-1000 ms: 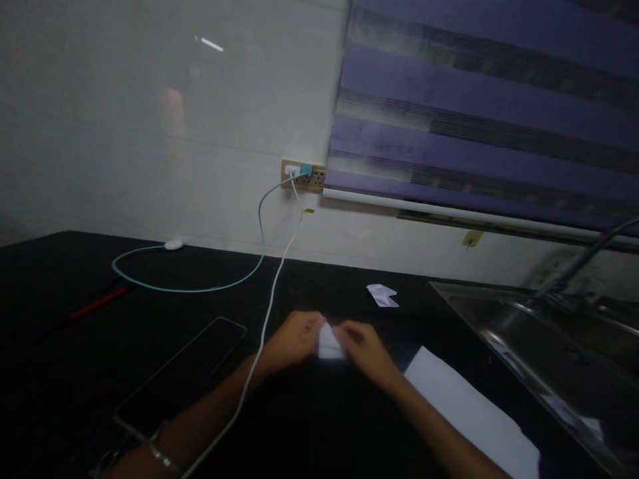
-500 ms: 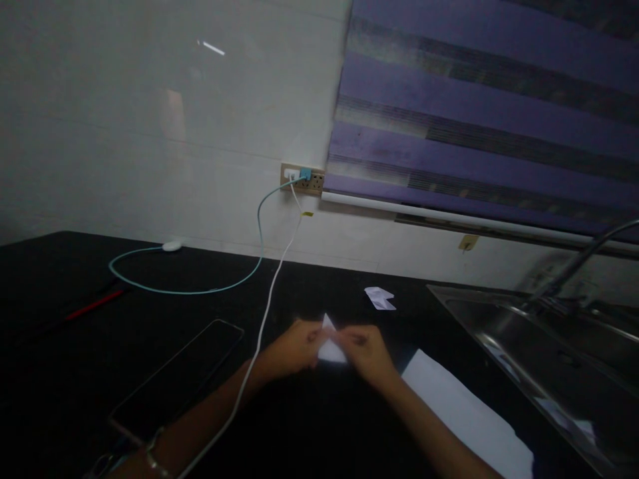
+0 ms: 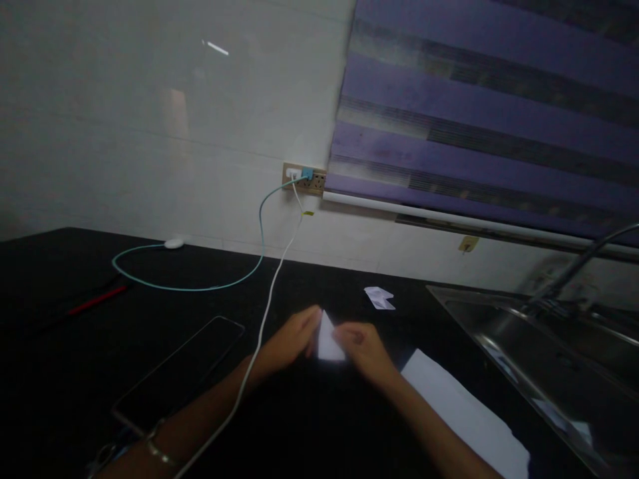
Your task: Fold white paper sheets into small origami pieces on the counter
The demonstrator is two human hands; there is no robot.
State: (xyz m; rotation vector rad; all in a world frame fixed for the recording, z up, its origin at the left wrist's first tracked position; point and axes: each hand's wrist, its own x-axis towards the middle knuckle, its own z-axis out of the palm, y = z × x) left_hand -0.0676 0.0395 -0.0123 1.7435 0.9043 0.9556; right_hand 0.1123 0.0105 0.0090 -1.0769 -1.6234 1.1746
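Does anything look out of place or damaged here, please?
Mainly the white cable: from the wall socket it passes in front of the left forearm, so it might get in the way. The small white paper at the right hand shows no clear damage.

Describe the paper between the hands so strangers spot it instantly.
On the black countertop, left of the sink, find two hands. Between them, a small white paper tapers to a point, unlike the larger sheet beside the right forearm or the notched piece beyond.

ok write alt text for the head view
A right hand holds a small white paper triangle, left hand at its edge, over a black counter. Nearby lie a phone, white sheet and folded paper, left of a sink.
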